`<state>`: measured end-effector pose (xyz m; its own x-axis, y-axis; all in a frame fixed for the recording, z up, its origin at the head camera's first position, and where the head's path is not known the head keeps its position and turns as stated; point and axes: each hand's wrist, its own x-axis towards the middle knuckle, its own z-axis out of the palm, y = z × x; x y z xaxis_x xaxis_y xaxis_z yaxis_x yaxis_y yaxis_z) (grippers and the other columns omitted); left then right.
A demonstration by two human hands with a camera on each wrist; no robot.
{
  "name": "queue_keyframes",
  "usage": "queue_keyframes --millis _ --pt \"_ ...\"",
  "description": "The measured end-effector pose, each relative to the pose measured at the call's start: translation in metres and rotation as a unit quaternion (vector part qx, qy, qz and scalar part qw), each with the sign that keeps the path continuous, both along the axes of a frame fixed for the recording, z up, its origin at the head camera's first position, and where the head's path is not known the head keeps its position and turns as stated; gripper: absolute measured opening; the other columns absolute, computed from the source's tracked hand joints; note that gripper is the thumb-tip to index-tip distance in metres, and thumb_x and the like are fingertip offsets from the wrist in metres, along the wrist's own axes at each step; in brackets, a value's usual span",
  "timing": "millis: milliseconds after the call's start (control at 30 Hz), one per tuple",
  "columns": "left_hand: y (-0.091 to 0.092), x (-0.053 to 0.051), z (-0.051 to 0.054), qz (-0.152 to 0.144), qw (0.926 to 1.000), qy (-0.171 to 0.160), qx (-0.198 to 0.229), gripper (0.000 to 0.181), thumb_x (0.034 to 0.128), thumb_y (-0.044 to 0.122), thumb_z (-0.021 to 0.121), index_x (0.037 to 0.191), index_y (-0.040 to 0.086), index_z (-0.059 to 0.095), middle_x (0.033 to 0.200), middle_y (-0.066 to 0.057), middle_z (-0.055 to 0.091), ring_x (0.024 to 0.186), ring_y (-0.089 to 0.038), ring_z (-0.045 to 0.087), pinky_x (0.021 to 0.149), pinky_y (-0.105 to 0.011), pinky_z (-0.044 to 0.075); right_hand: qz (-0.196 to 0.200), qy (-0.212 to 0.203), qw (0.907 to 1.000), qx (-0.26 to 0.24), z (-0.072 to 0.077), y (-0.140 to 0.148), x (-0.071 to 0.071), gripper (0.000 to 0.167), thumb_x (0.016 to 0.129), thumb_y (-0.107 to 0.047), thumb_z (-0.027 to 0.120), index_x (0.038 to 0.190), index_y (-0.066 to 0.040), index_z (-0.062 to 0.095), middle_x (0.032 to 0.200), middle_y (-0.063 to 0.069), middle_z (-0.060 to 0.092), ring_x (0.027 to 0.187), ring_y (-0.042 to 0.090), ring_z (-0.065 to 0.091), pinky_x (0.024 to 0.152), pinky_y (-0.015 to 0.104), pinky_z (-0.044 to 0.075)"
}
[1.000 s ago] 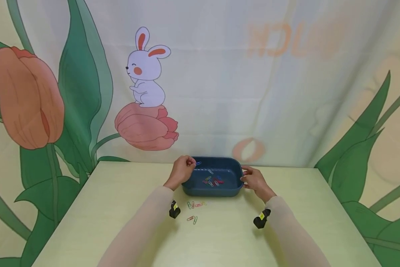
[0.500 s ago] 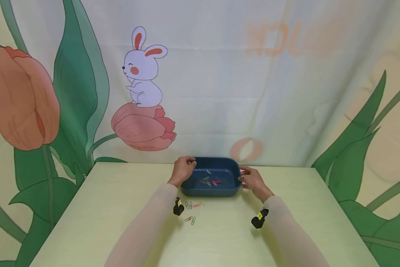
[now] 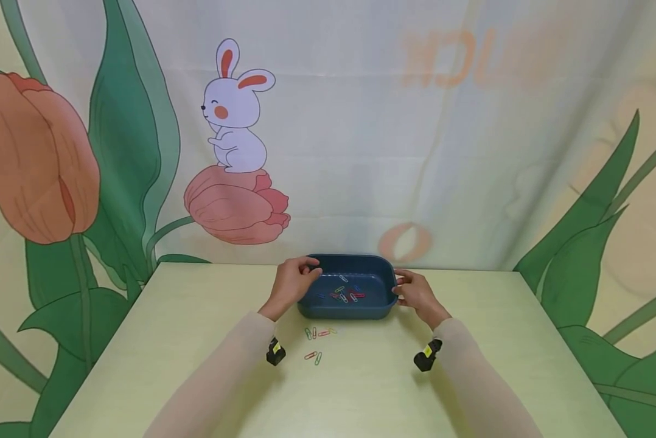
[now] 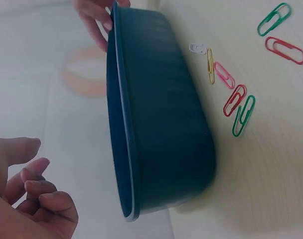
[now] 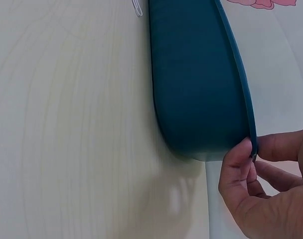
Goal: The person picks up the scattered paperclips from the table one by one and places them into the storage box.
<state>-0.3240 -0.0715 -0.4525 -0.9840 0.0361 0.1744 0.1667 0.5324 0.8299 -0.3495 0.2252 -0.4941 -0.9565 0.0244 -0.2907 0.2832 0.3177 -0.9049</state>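
Observation:
A dark blue rectangular plastic basin (image 3: 347, 311) stands near the table's back edge. Several coloured paper clips (image 3: 357, 295) lie on its floor, with a blue paper clip (image 3: 321, 295) toward the left side. My left hand (image 3: 292, 281) hovers over the basin's left end; in the left wrist view its thumb and loosely bent fingers (image 4: 51, 201) are apart and hold nothing. At the other end, my right hand (image 3: 417, 293) pinches the rim between thumb and fingers, seen closely in the right wrist view. Several more clips, among them a green paper clip (image 4: 243, 115), lie in front of the basin.
The pale table (image 3: 372, 377) reaches back to a printed curtain (image 3: 339, 152) right behind the basin. A red paper clip (image 3: 310, 355) and a green one lie nearer the front. Each wrist carries a small black camera (image 3: 275, 351).
A blue paper clip that my left hand was pinching above the basin now lies inside it. The left fingers have parted and shifted slightly left. My right hand stays at the rim.

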Motion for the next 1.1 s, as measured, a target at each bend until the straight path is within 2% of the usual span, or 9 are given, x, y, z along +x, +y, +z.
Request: queue_keyframes --millis 300,467,800,1100 --pt "-0.008 0.025 0.004 -0.018 0.9993 0.032 -0.006 0.024 0.0910 0.020 0.070 0.111 0.008 0.073 0.066 0.000 0.043 0.059 -0.015 0.039 0.058 -0.026 0.031 -0.001 0.001 1.0000 -0.009 0.003 0.002 -0.001 0.056 0.092 0.003 0.056 0.145 -0.011 0.047 0.108 0.007 0.051 0.079 0.016 0.055 0.062 0.026 0.054" --pt "-0.007 0.044 0.002 -0.028 0.9990 0.034 0.002 0.022 0.0911 0.020 0.070 0.110 0.009 0.073 0.066 0.000 0.044 0.059 -0.014 0.040 0.057 -0.025 0.030 -0.004 -0.004 0.9999 -0.012 0.004 0.002 0.000 0.055 0.091 0.003 0.056 0.144 -0.010 0.048 0.105 0.006 0.050 0.079 0.017 0.055 0.063 0.027 0.054" --pt "-0.010 0.076 -0.009 -0.029 0.9990 0.032 0.008 0.020 0.0888 0.017 0.072 0.107 0.010 0.073 0.068 0.002 0.047 0.060 -0.012 0.041 0.059 -0.022 0.034 -0.006 -0.004 0.9999 -0.010 0.002 0.000 0.000 0.055 0.091 0.004 0.056 0.144 -0.011 0.048 0.109 0.008 0.051 0.080 0.018 0.056 0.063 0.026 0.055" --pt "-0.020 0.094 -0.032 -0.032 0.9993 0.018 -0.011 0.016 0.0843 0.012 0.076 0.099 0.008 0.074 0.068 0.004 0.045 0.062 -0.010 0.038 0.058 -0.021 0.030 -0.007 -0.008 0.9999 -0.006 0.002 0.000 0.000 0.055 0.092 0.003 0.056 0.144 -0.012 0.048 0.109 0.008 0.051 0.083 0.019 0.057 0.065 0.027 0.056"
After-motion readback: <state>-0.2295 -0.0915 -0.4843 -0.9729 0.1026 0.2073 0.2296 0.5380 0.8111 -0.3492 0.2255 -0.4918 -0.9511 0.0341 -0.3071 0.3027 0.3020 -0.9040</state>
